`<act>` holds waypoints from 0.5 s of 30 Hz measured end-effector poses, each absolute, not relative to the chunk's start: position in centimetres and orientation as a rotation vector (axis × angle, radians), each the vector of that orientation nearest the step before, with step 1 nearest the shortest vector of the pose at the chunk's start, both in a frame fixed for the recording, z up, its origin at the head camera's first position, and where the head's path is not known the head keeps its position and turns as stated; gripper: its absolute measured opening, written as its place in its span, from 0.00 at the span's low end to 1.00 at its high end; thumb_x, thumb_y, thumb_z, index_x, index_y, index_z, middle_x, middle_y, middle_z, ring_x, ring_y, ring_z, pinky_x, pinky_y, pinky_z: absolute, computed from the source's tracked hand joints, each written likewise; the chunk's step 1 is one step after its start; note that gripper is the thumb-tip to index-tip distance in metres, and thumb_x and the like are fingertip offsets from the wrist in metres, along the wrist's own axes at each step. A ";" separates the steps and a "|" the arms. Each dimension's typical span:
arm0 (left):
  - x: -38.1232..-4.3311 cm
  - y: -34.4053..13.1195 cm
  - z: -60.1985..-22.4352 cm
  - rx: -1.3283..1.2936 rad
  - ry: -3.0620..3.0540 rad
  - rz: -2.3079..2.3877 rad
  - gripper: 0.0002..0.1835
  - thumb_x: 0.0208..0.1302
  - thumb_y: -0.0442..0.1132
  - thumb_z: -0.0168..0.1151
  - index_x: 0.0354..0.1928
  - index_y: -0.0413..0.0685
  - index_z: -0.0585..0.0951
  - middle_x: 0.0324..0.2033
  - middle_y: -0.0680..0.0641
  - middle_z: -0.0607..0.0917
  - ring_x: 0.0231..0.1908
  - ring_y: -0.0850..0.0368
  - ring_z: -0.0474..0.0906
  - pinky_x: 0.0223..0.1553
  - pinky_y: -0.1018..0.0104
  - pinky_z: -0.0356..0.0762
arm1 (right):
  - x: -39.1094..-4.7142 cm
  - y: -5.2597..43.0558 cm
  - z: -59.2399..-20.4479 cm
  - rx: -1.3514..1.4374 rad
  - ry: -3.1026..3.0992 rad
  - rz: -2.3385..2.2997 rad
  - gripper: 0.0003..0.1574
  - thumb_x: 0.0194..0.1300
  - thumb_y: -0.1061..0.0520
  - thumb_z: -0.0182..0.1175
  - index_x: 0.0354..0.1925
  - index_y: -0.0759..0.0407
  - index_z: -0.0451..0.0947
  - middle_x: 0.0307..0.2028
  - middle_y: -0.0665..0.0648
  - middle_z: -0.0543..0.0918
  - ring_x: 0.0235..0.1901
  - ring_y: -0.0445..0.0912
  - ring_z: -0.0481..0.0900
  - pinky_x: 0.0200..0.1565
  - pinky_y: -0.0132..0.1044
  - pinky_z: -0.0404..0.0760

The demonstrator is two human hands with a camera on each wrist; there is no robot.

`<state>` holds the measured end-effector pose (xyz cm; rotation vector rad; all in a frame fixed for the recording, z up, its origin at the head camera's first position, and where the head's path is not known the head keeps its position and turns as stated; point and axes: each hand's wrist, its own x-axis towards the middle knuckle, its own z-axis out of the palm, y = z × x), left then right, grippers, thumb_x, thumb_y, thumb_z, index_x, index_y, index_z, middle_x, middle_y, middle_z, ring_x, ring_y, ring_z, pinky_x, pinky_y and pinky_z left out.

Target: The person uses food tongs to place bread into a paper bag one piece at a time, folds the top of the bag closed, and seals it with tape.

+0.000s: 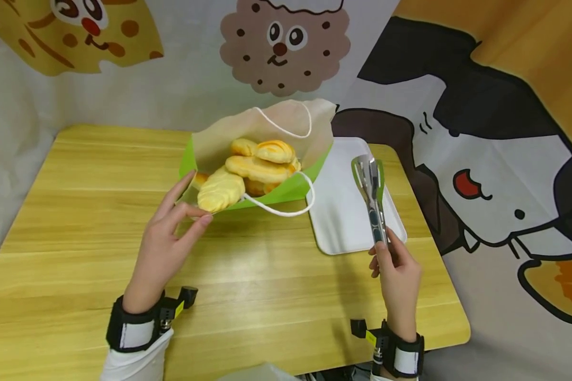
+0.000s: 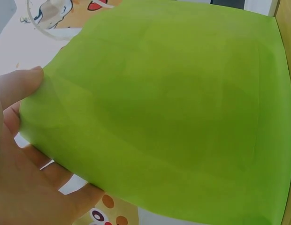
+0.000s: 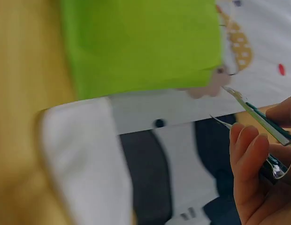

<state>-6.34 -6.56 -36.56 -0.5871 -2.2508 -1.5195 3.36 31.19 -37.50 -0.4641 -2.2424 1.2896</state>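
Observation:
A green paper bag (image 1: pixel 286 191) with white rope handles stands on the table, its mouth gaping toward me. Several bread rolls (image 1: pixel 259 168) fill it, and a pale ridged bun (image 1: pixel 221 190) lies nearest its left edge. My left hand (image 1: pixel 169 238) pinches the bag's rim at the near left corner; in the left wrist view the green side (image 2: pixel 164 108) spreads out from thumb and fingers. Over the tray, my right hand (image 1: pixel 398 275) holds metal food tongs (image 1: pixel 374 201) by the handle end. The tongs' arms are spread, with nothing between their tips.
A white tray (image 1: pixel 336 222) lies right of the bag, partly under the tongs. The wooden table's (image 1: pixel 100 211) right edge runs just past it. Behind hangs a cartoon-printed cloth (image 1: pixel 171 100).

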 end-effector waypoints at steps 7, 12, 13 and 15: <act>-6.4 -6.5 -36.5 -0.572 -2.243 -1.536 0.05 0.62 0.28 0.68 0.33 0.44 0.83 0.74 0.53 0.66 0.74 0.46 0.62 0.66 0.33 0.62 | 4.7 30.2 -41.2 -0.506 -2.477 1.258 0.22 0.74 0.54 0.58 0.63 0.54 0.77 0.30 0.63 0.84 0.18 0.43 0.77 0.21 0.31 0.77; -6.4 -6.4 -36.5 -0.569 -2.246 -1.546 0.05 0.62 0.27 0.68 0.33 0.44 0.83 0.74 0.53 0.66 0.74 0.46 0.62 0.66 0.34 0.62 | 5.1 28.9 -43.0 -0.448 -2.611 1.236 0.23 0.71 0.56 0.61 0.63 0.54 0.78 0.28 0.63 0.85 0.16 0.41 0.75 0.20 0.32 0.75; -6.4 -6.4 -36.5 -0.566 -2.248 -1.547 0.05 0.62 0.27 0.68 0.33 0.44 0.83 0.74 0.53 0.66 0.74 0.46 0.62 0.66 0.34 0.62 | 5.1 28.7 -43.2 -0.412 -2.644 1.190 0.23 0.70 0.56 0.62 0.62 0.55 0.78 0.26 0.61 0.84 0.16 0.39 0.74 0.20 0.32 0.73; -6.3 -6.4 -36.5 -0.560 -2.252 -1.547 0.05 0.62 0.28 0.67 0.33 0.44 0.83 0.74 0.53 0.66 0.74 0.46 0.62 0.66 0.34 0.62 | 5.1 28.3 -43.7 -0.340 -2.705 1.075 0.23 0.68 0.57 0.63 0.61 0.57 0.79 0.23 0.56 0.81 0.16 0.36 0.69 0.20 0.31 0.70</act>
